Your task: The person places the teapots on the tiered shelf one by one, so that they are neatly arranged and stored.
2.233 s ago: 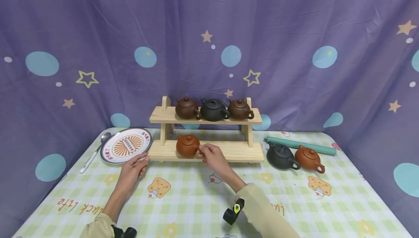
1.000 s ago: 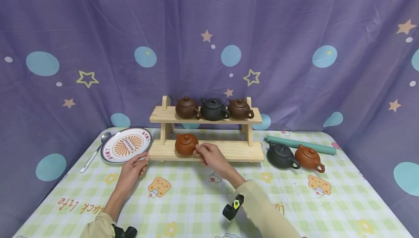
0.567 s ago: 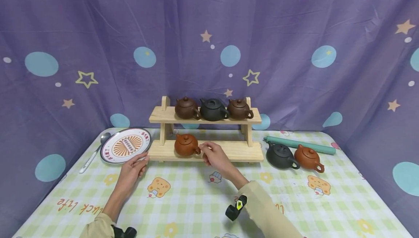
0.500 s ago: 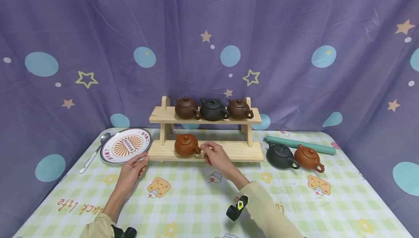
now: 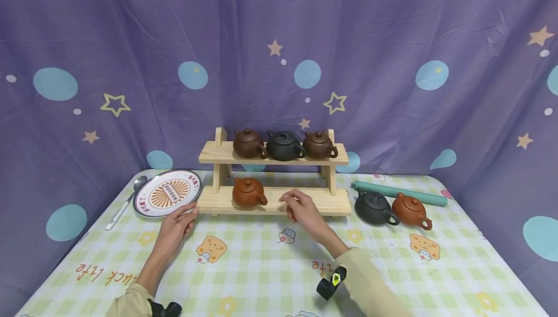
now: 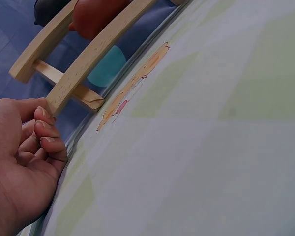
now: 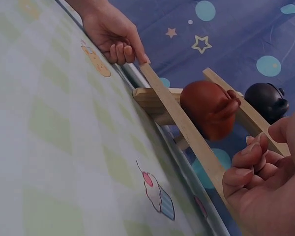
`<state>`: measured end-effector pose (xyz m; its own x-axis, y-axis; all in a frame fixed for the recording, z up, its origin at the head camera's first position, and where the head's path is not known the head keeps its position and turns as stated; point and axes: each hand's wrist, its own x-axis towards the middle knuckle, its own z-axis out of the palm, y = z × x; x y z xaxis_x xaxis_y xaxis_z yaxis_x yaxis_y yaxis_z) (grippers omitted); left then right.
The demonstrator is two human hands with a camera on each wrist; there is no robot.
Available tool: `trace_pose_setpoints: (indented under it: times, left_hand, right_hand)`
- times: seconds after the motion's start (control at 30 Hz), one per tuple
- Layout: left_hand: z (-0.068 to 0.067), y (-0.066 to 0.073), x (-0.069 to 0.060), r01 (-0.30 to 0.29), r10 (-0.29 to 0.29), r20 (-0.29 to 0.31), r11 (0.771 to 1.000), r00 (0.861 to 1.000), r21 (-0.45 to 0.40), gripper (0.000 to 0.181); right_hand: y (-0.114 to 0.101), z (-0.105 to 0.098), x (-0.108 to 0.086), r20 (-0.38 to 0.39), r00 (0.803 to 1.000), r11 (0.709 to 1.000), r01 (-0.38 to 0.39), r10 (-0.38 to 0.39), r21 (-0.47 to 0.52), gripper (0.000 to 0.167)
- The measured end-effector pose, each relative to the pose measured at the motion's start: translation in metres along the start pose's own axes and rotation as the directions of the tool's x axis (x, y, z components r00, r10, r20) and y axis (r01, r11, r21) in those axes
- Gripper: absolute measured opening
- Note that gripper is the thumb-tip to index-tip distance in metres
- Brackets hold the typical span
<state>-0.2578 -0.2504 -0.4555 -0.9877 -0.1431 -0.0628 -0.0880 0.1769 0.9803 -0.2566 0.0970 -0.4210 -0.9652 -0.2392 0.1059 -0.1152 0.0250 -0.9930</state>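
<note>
Right hand (image 5: 303,213) now off orange teapot (image 5: 247,193)

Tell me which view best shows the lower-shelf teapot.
The head view: the teapot shows whole, spout and lid included, with nothing covering it. The right wrist view shows it larger but slanted; the left wrist view crops its top.

Staged recording set; home or studio cannot be told. Backdrop formed by a purple star-and-dot curtain (image 5: 261,16). Surface covered with a green-checked tablecloth (image 5: 261,278). Teapots (image 5: 285,146) displayed on a small wooden stand (image 5: 213,152), plate (image 5: 167,195) and spoon (image 5: 119,214) laid beside. Black wrist cameras (image 5: 326,288) worn.
</note>
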Motion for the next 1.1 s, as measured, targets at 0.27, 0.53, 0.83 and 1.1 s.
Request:
trace_pose_setpoints:
  times: [0.27, 0.53, 0.83, 1.1]
  left_hand:
    - [0.001, 0.001, -0.001, -0.008, 0.008, -0.002, 1.000, 1.000, -0.013, 0.048]
    - [0.001, 0.001, -0.002, -0.002, 0.002, -0.005, 1.000, 1.000, -0.017, 0.047]
    - [0.001, 0.000, -0.002, -0.011, 0.011, 0.004, 1.000, 1.000, -0.020, 0.049]
    - [0.001, -0.001, -0.001, -0.013, 0.012, -0.005, 1.000, 1.000, -0.027, 0.049]
  right_hand:
    - [-0.002, -0.019, -0.014, -0.014, 1.000, 1.000, -0.018, 0.017, -0.020, 0.030]
    - [-0.002, -0.037, -0.028, -0.059, 0.998, 0.998, -0.037, 0.034, -0.046, 0.030]
    - [0.001, -0.062, -0.042, -0.121, 0.991, 0.997, -0.063, 0.057, -0.049, 0.027]
    - [0.001, -0.084, -0.056, -0.173, 0.982, 0.994, -0.088, 0.076, -0.059, 0.028]
